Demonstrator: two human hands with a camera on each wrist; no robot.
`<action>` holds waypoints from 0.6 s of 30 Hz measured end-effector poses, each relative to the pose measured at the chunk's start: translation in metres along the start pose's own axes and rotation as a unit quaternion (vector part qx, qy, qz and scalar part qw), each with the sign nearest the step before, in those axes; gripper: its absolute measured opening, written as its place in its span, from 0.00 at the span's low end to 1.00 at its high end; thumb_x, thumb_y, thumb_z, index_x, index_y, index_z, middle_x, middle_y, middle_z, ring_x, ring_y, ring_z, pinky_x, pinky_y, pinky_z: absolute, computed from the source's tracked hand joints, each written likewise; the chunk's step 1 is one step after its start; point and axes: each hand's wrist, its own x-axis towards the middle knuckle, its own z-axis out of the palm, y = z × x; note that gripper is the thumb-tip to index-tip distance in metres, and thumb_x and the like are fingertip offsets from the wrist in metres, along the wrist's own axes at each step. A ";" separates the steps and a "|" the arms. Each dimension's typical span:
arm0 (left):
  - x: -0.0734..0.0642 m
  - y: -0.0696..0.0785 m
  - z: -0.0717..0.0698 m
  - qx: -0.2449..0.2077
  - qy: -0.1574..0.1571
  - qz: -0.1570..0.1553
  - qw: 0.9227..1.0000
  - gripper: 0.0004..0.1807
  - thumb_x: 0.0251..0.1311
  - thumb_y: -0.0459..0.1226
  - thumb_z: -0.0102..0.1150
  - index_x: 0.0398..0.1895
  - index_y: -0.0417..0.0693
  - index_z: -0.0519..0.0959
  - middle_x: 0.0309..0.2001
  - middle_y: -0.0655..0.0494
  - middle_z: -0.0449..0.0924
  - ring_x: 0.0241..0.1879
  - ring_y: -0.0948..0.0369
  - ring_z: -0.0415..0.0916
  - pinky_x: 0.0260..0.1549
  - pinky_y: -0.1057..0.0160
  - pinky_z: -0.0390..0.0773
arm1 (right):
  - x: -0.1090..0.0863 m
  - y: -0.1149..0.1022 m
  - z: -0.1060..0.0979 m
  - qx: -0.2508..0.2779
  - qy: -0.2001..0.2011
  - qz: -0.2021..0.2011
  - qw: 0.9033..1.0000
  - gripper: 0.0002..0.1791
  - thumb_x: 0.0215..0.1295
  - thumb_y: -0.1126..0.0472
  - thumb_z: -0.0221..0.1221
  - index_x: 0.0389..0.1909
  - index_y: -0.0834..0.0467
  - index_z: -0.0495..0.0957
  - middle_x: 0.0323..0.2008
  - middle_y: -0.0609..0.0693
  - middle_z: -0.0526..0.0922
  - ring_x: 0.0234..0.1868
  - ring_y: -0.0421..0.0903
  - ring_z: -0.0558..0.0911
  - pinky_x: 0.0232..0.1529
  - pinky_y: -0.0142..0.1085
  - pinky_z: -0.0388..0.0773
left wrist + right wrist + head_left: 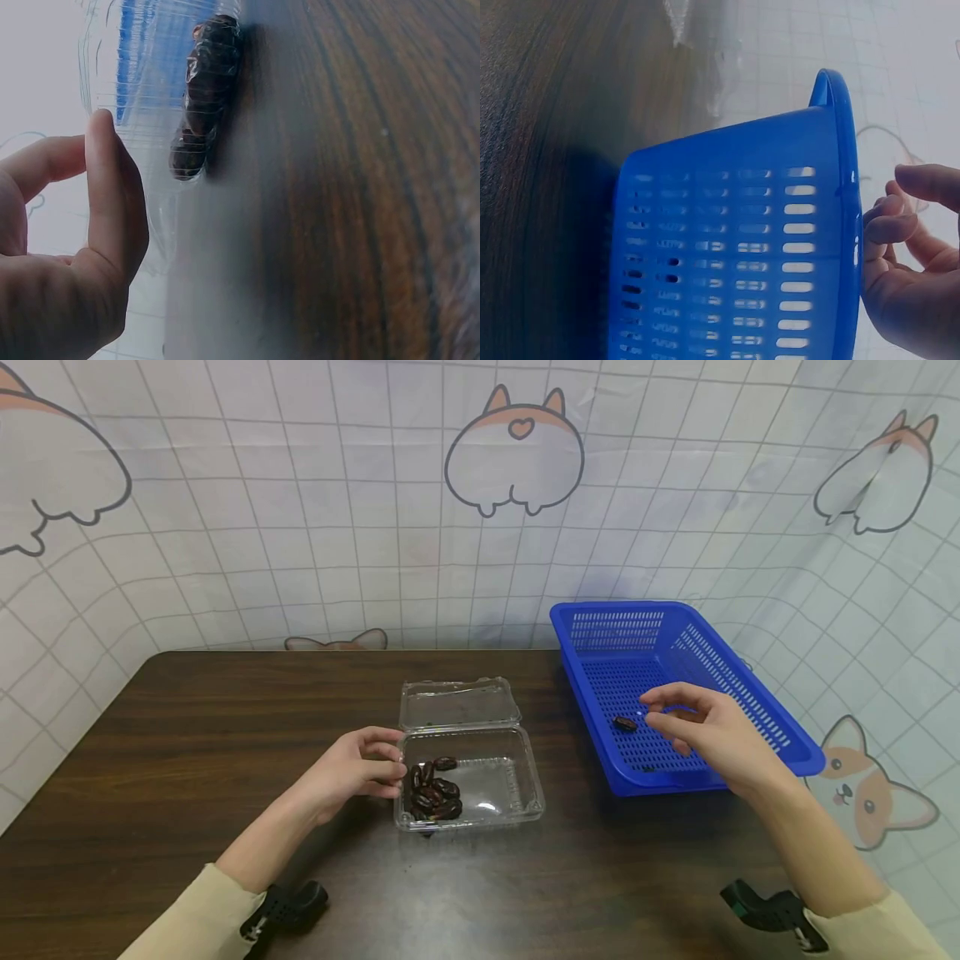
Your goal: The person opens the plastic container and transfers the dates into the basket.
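Note:
My left hand (352,770) holds the left rim of a clear plastic clamshell box (534,781) with thumb and fingers. In the left wrist view the thumb (112,195) stands up against the clear plastic. Several dark glossy dates (431,795) lie heaped in the left half of the box, seen through its side wall in the left wrist view. Over the blue basket (592,710) hangs my right hand (701,727), fingers loosely bent and apart, nothing visible between them. One date (625,723) lies on the basket floor, left of the fingertips.
The box's clear lid (461,703) is folded back, away from me. Both containers stand on a dark wooden table (225,735), the basket at its right. Behind runs a white gridded cloth (337,527) with dog drawings, also along the right.

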 end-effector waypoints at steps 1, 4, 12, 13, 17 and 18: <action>0.000 0.000 0.000 -0.002 0.000 -0.001 1.000 0.32 0.66 0.25 0.62 0.70 0.28 0.62 0.47 0.42 0.73 0.37 0.56 0.80 0.38 0.57 0.88 | 0.000 -0.001 0.001 -0.001 0.000 0.000 1.000 0.17 0.75 0.54 0.62 0.57 0.59 0.78 0.49 0.54 0.78 0.28 0.46 0.73 0.26 0.39 0.70; 0.001 -0.001 -0.001 -0.007 -0.005 -0.003 1.000 0.31 0.67 0.26 0.61 0.70 0.26 0.62 0.47 0.42 0.74 0.37 0.57 0.80 0.38 0.58 0.88 | 0.002 -0.007 0.005 -0.005 -0.003 -0.004 1.000 0.17 0.75 0.53 0.62 0.56 0.59 0.78 0.48 0.54 0.78 0.28 0.47 0.73 0.26 0.39 0.69; 0.001 -0.003 -0.002 -0.026 -0.016 -0.016 0.999 0.29 0.70 0.28 0.57 0.70 0.26 0.61 0.44 0.46 0.76 0.35 0.59 0.81 0.39 0.59 0.87 | 0.012 -0.022 0.024 0.001 -0.039 -0.027 0.999 0.17 0.75 0.54 0.61 0.56 0.61 0.79 0.35 0.58 0.77 0.28 0.50 0.73 0.29 0.40 0.73; 0.001 -0.004 -0.002 -0.029 -0.018 -0.017 0.999 0.29 0.70 0.28 0.57 0.70 0.27 0.61 0.44 0.46 0.75 0.35 0.59 0.80 0.39 0.59 0.87 | 0.013 -0.024 0.027 0.006 -0.045 -0.031 0.998 0.17 0.75 0.55 0.61 0.56 0.62 0.79 0.33 0.58 0.76 0.28 0.50 0.73 0.29 0.40 0.73; 0.001 -0.005 -0.001 -0.039 -0.023 -0.024 0.999 0.29 0.71 0.30 0.56 0.71 0.30 0.60 0.45 0.47 0.74 0.35 0.59 0.80 0.40 0.57 0.87 | 0.019 -0.031 0.039 0.017 -0.065 -0.042 0.997 0.15 0.75 0.56 0.61 0.56 0.60 0.79 0.29 0.56 0.73 0.27 0.49 0.72 0.27 0.39 0.73; 0.001 -0.005 -0.001 -0.041 -0.024 -0.026 0.999 0.29 0.71 0.30 0.56 0.71 0.30 0.60 0.44 0.47 0.74 0.35 0.59 0.80 0.40 0.57 0.87 | 0.019 -0.033 0.042 0.019 -0.068 -0.043 0.997 0.14 0.75 0.56 0.61 0.55 0.59 0.80 0.29 0.56 0.73 0.27 0.49 0.72 0.27 0.39 0.73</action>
